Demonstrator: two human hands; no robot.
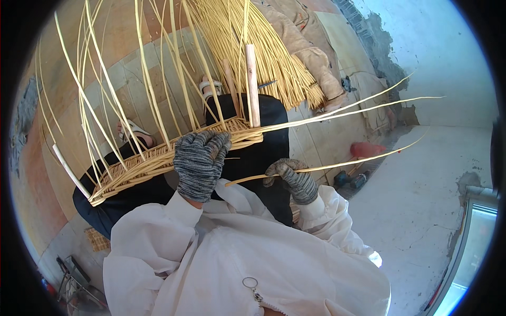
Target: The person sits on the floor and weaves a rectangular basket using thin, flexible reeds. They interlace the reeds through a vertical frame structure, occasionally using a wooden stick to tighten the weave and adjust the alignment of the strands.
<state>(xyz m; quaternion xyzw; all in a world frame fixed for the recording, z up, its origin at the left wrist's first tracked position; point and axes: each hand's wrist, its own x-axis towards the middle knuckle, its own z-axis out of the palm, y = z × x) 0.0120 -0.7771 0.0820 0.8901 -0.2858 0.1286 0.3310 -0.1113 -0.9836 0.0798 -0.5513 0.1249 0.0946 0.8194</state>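
A half-woven wicker basket base [142, 163] lies across my lap, long and narrow, with many thin upright willow rods [145, 73] rising from it. Thick peeled sticks stand at its corners, one being the pale post [252, 87] at the right end. My left hand [202, 160], in a grey knitted glove, is closed over the woven near edge. In my gloved right hand [293, 179] a single loose willow rod [348, 166] is pinched near its thick end, its thin tip reaching out to the right. Two more rods [337, 115] stick out rightward from the basket's right end.
A big bundle of willow rods [263, 52] lies on the tiled floor ahead, beside a brown cloth [311, 50]. To the right are a red object [367, 150] and a dark power tool [360, 180] by the white wall [411, 200]. A folding metal frame [79, 279] stands at lower left.
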